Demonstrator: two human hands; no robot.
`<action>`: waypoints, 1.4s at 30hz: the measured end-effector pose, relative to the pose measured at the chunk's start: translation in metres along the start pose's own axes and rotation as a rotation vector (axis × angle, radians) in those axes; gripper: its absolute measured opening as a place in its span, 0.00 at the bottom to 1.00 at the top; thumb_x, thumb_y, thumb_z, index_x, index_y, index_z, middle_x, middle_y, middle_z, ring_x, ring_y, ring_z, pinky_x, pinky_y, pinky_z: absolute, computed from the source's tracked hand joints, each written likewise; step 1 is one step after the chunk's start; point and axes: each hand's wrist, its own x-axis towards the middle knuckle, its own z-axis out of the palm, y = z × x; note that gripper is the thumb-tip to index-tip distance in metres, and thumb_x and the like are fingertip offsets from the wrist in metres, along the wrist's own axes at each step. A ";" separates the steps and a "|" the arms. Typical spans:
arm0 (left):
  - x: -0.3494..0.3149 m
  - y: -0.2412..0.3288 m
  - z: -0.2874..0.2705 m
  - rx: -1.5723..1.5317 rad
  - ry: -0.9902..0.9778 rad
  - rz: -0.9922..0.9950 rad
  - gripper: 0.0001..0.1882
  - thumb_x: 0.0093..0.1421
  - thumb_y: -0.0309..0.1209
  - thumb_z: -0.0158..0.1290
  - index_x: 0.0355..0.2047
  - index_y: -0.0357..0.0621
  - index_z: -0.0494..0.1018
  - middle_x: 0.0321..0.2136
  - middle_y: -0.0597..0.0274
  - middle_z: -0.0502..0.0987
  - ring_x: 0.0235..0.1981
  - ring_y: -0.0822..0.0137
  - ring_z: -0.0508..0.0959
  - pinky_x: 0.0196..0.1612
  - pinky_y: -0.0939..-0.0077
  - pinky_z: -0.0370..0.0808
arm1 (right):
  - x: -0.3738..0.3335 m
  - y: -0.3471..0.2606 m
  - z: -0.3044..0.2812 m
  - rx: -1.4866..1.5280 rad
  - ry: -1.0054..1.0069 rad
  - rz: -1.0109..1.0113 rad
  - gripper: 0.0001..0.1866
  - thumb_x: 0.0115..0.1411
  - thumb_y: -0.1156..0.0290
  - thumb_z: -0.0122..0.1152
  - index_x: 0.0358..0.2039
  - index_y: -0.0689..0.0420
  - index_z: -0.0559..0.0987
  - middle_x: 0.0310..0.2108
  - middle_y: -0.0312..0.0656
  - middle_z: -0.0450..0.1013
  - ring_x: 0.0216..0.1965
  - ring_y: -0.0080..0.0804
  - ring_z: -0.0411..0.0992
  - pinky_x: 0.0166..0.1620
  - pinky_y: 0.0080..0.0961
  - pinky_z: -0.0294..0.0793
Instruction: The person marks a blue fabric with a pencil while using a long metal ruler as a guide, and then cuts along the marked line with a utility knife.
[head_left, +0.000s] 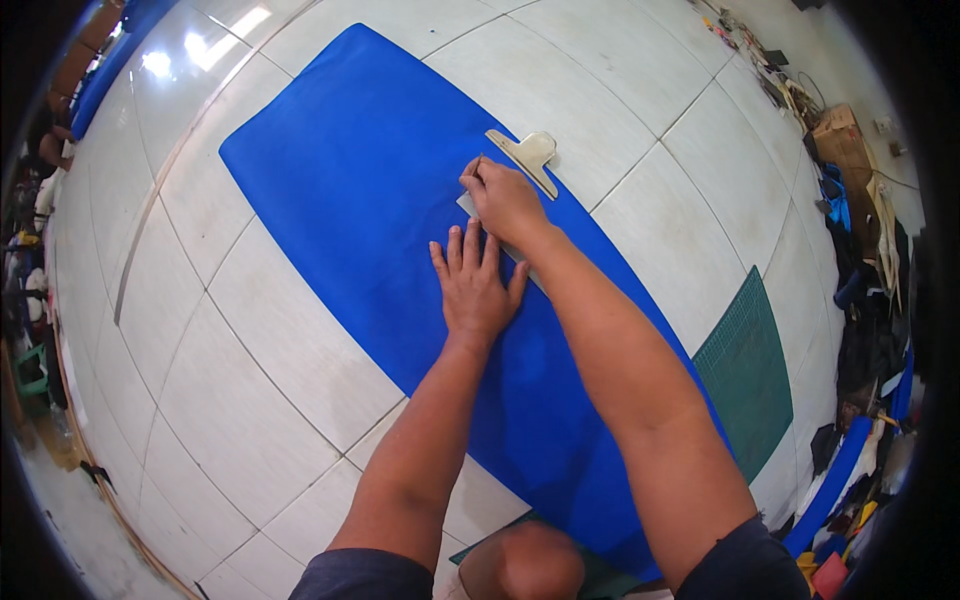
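Here, nearest, a bent knee (540,562) shows by the blue sheet (350,150), which lies on the tiled floor (590,75), a green mat (755,375) to its right. On the sheet, the left hand (474,290) lies flat, fingers spread, gripping nothing, against a pale strip (465,204). Just farther, the right hand (503,200) pinches a slim dark thing (479,161), kind unclear, beside a metal clip (533,150)

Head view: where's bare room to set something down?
Floor tiles left of the blue sheet, out to the long thin strip; tiles right of the sheet, beyond the green mat; the sheet's upper-left end. Crowded: mid-sheet, with the left hand, right hand and metal clip close together; also the right-side clutter.
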 end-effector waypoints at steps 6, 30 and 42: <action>0.001 0.003 -0.002 -0.017 0.047 0.011 0.32 0.56 0.48 0.59 0.58 0.46 0.70 0.63 0.44 0.61 0.66 0.43 0.60 0.68 0.39 0.47 | -0.072 0.020 -0.017 0.452 0.480 -0.068 0.16 0.68 0.62 0.49 0.40 0.62 0.79 0.38 0.51 0.77 0.40 0.47 0.77 0.44 0.38 0.75; -0.022 -0.016 -0.045 0.412 -0.298 0.199 0.36 0.62 0.63 0.46 0.63 0.58 0.68 0.68 0.53 0.59 0.70 0.49 0.54 0.68 0.31 0.34 | -0.550 0.164 -0.147 -0.362 0.067 0.286 0.22 0.43 0.51 0.72 0.26 0.56 0.78 0.27 0.42 0.72 0.34 0.44 0.73 0.40 0.41 0.72; -0.133 -0.116 -0.105 0.070 -0.158 0.081 0.34 0.61 0.52 0.56 0.63 0.47 0.67 0.66 0.32 0.54 0.68 0.39 0.54 0.68 0.48 0.51 | -0.644 0.078 -0.052 -0.243 0.171 0.167 0.21 0.39 0.54 0.76 0.25 0.53 0.76 0.28 0.37 0.70 0.32 0.39 0.72 0.35 0.37 0.72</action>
